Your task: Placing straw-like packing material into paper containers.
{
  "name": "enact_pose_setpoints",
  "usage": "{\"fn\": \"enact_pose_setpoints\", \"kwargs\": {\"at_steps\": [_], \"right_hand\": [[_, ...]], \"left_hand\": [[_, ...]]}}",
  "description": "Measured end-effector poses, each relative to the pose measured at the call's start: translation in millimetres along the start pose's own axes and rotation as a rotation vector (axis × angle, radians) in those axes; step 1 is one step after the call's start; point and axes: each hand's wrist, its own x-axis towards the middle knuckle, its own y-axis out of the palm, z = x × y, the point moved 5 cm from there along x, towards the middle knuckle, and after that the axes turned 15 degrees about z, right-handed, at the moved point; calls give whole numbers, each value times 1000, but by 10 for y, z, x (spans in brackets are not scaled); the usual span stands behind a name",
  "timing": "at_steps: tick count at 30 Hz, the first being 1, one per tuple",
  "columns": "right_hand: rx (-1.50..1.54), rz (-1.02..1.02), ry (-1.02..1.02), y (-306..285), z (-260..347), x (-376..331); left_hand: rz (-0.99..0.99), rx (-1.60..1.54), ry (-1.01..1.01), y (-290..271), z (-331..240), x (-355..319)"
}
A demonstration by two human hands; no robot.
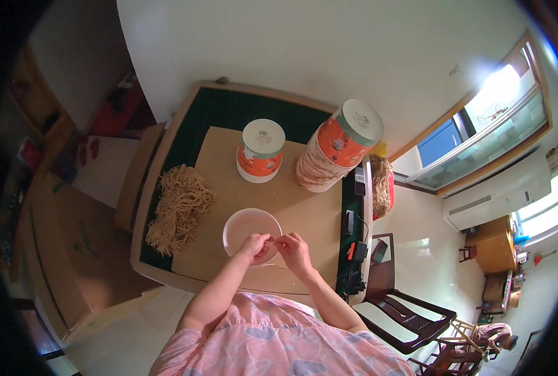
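My left hand [254, 248] and my right hand [292, 251] meet over the near rim of a white, open-topped paper bucket [235, 227]. Both are closed, fingertips pinched close together on something thin and pale, too small to make out. A tangled heap of beige cords [182, 210] lies to the left of the bucket. Farther back, an orange and white paper bucket [260, 164] with a green band stands upside down. To its right rises a leaning stack of similar upturned buckets [332, 147], beige cord strands showing in layers along its side.
A cardboard sheet [222, 150] covers much of the green-topped table [229, 106]. Chargers and cables [355, 250] line its right edge. Beyond that edge sits a red container of cords [382, 188]. A dark wooden chair [410, 316] stands at right, a cardboard box [78, 250] at left. Another person [495, 335] is far right.
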Motion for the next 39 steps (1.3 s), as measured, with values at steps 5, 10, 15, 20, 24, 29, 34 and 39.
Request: {"fn": "enact_pose_setpoints", "kwargs": {"at_steps": [5,10,15,20,24,29,34,39], "right_hand": [[192,-18,-25,12,-8,0],[-71,-24,-80,84,-55,-10],[-124,-17,-76,144,-113,-73],[-58,-56,-57,125,-113,-109],[131,-66,64,167,-264,-105],[393,-129,194,221,-515,-107],[512,-144,253,220,-587,-99],[528,-169,292,252,-641,-113]], "left_hand": [[95,85,-81,45,-32,-32],[227,-143,-126,72,16,1],[219,-159,-198,111,-5,-43],[168,-169,-165,86,-5,-47],[96,-43,-5,5,22,40],[-13,396,351,-11,31,85],[-29,736,586,187,-138,-134],[-83,898,546,256,-191,-239]]}}
